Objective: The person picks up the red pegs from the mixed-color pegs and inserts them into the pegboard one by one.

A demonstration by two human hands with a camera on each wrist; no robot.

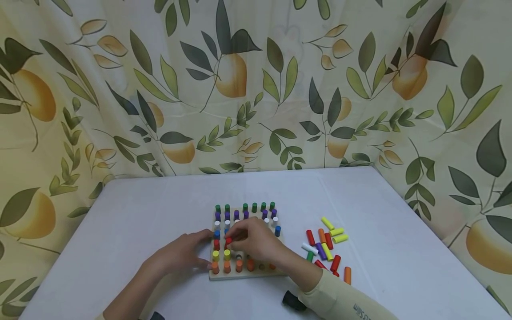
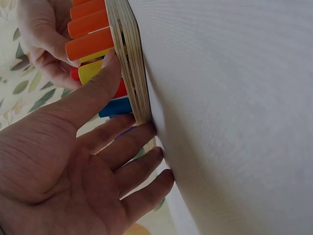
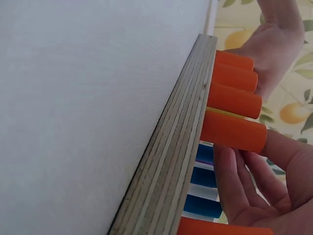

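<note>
A wooden pegboard (image 1: 248, 275) lies on the table with rows of coloured pegs standing in it. My left hand (image 1: 175, 254) rests against the board's left edge; in the left wrist view its thumb (image 2: 100, 90) and straight fingers touch the layered side. My right hand (image 1: 258, 240) reaches over the board and pinches a red peg (image 1: 228, 242) at the red row, right of another red peg (image 1: 216, 245). Whether the pinched peg sits in a hole cannot be told. In the right wrist view, orange pegs (image 3: 234, 129) partly cover the right fingertips.
Loose pegs in several colours lie right of the board, such as a yellow peg (image 1: 327, 223) and an orange peg (image 1: 347, 275). A black object (image 1: 294, 301) is beside the right sleeve (image 1: 340, 295). A fruit-patterned curtain (image 1: 256, 111) hangs behind the white table (image 1: 160, 204).
</note>
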